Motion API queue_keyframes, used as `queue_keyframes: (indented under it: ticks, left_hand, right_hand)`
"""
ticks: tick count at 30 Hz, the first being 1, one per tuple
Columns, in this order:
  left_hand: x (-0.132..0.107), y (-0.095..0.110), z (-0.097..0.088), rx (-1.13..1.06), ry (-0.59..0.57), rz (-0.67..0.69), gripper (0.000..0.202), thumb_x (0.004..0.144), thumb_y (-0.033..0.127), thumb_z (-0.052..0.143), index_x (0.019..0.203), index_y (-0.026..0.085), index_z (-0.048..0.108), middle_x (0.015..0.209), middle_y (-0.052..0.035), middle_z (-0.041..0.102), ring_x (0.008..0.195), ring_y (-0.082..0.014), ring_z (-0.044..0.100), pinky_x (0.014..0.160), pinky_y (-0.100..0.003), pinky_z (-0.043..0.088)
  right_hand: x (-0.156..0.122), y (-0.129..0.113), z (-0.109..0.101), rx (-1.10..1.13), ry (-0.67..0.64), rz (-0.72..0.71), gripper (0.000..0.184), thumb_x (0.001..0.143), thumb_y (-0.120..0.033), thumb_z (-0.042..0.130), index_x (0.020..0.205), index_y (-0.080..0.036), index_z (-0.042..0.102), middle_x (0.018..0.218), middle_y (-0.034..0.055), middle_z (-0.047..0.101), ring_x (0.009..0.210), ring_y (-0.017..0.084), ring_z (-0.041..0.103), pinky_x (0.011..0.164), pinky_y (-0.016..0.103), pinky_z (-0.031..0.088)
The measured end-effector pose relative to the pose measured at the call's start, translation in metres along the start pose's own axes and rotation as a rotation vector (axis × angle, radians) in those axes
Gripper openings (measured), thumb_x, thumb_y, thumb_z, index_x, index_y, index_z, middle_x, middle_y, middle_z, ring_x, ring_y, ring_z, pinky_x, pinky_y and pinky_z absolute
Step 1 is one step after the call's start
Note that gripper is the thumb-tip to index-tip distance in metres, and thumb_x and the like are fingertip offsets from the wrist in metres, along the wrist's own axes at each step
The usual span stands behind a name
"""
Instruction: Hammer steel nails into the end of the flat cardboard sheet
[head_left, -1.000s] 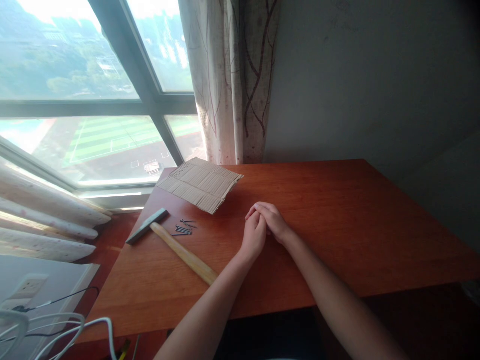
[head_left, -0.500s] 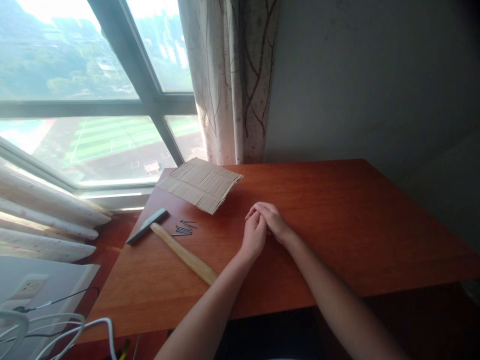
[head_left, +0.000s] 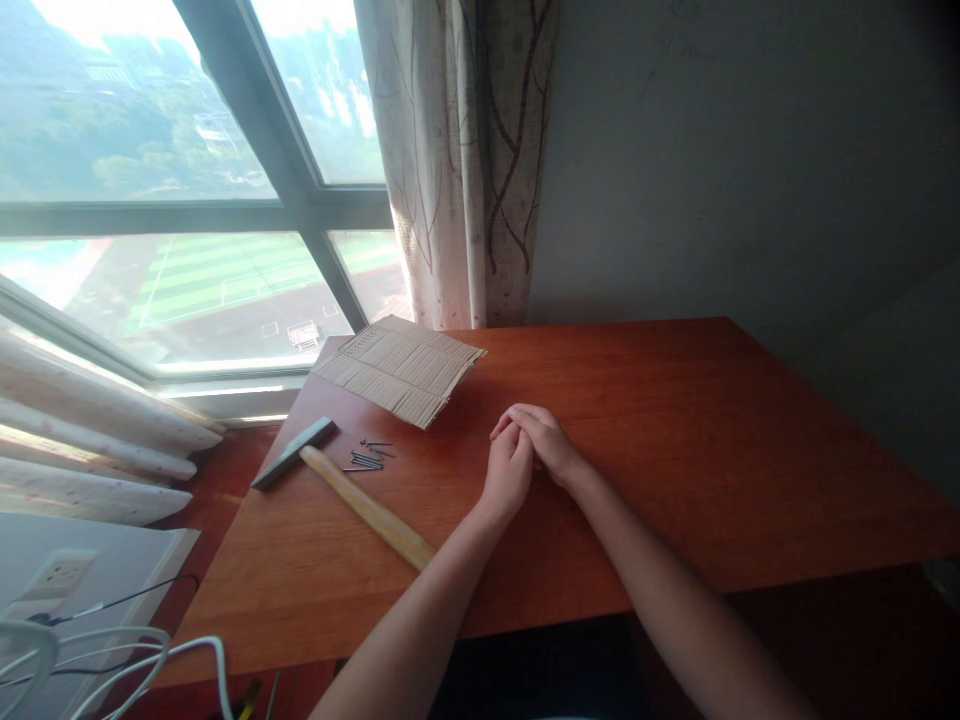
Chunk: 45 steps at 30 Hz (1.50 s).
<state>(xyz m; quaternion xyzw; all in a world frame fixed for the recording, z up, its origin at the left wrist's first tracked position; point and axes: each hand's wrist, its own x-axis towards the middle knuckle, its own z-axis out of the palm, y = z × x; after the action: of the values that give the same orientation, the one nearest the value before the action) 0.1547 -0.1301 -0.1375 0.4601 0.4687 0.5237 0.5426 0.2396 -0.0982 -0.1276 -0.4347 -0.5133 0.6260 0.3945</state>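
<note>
My left hand (head_left: 508,470) and my right hand (head_left: 546,443) are clasped together over the wooden table (head_left: 675,440). The right fingers wrap over the left ones, so both hands are closed. No object shows in them, though the space between the palms is hidden. Left of my hands lies a hammer (head_left: 367,505) with a dark metal head and a pale wooden handle. My left forearm covers the handle's end. Several dark nails (head_left: 367,459) lie loose near the hammer head. Behind them rests a bent sheet of corrugated cardboard (head_left: 405,365).
A window (head_left: 225,290) and a patterned curtain (head_left: 450,160) stand beyond the table's far left corner. A grey wall (head_left: 712,170) runs behind the table. At the lower left, white cables (head_left: 165,650) hang near a wall socket (head_left: 60,575), close to the table's edge.
</note>
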Motion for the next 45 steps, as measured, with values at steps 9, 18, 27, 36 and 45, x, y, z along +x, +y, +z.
queue_keyframes:
  ticks: [9, 18, 27, 36, 45]
  left_hand:
    - [0.0004, 0.0014, -0.0001, 0.006, 0.000, 0.002, 0.028, 0.088, 0.038, 0.051, 0.071, 0.016, 0.053, 0.057, 0.0018, 0.050, 0.048, -0.0099, 0.046, 0.047, -0.021, 0.038]
    - [0.0006, 0.0006, -0.0004, 0.004, 0.002, -0.001, 0.028, 0.088, 0.039, 0.052, 0.071, 0.016, 0.054, 0.057, 0.0016, 0.051, 0.048, -0.0102, 0.047, 0.047, -0.021, 0.039]
    - [-0.0009, 0.0036, -0.0002, -0.007, 0.006, -0.012, 0.030, 0.088, 0.040, 0.054, 0.071, 0.016, 0.055, 0.058, 0.0013, 0.051, 0.048, -0.0103, 0.047, 0.047, -0.021, 0.039]
    - [0.0006, 0.0018, 0.0006, -0.005, 0.005, -0.009, 0.029, 0.088, 0.040, 0.053, 0.071, 0.016, 0.054, 0.056, 0.0015, 0.050, 0.048, -0.0102, 0.047, 0.046, -0.021, 0.038]
    - [0.0000, 0.0018, -0.0007, -0.008, 0.006, -0.014, 0.031, 0.088, 0.041, 0.054, 0.071, 0.016, 0.055, 0.057, 0.0012, 0.051, 0.048, -0.0104, 0.047, 0.046, -0.021, 0.038]
  right_hand:
    - [-0.0017, -0.0039, 0.0017, -0.010, 0.004, 0.005, 0.034, 0.089, -0.040, 0.048, 0.077, -0.016, 0.068, 0.062, 0.0026, 0.063, 0.038, 0.009, 0.042, 0.028, 0.020, 0.024]
    - [-0.0020, -0.0046, 0.0018, -0.011, 0.005, 0.005, 0.034, 0.089, -0.040, 0.048, 0.076, -0.016, 0.068, 0.064, 0.0035, 0.064, 0.039, 0.009, 0.043, 0.029, 0.020, 0.024]
    - [-0.0014, -0.0023, 0.0013, -0.005, 0.005, 0.003, 0.035, 0.089, -0.042, 0.049, 0.077, -0.016, 0.068, 0.064, 0.0031, 0.064, 0.039, 0.009, 0.043, 0.029, 0.020, 0.024]
    - [-0.0030, -0.0065, 0.0020, -0.012, 0.012, 0.013, 0.034, 0.089, -0.040, 0.048, 0.076, -0.015, 0.067, 0.058, 0.0001, 0.057, 0.036, 0.008, 0.039, 0.028, 0.020, 0.023]
    - [-0.0015, -0.0038, 0.0014, -0.016, 0.004, 0.012, 0.036, 0.090, -0.042, 0.048, 0.077, -0.016, 0.069, 0.059, 0.0015, 0.061, 0.036, 0.008, 0.040, 0.028, 0.020, 0.024]
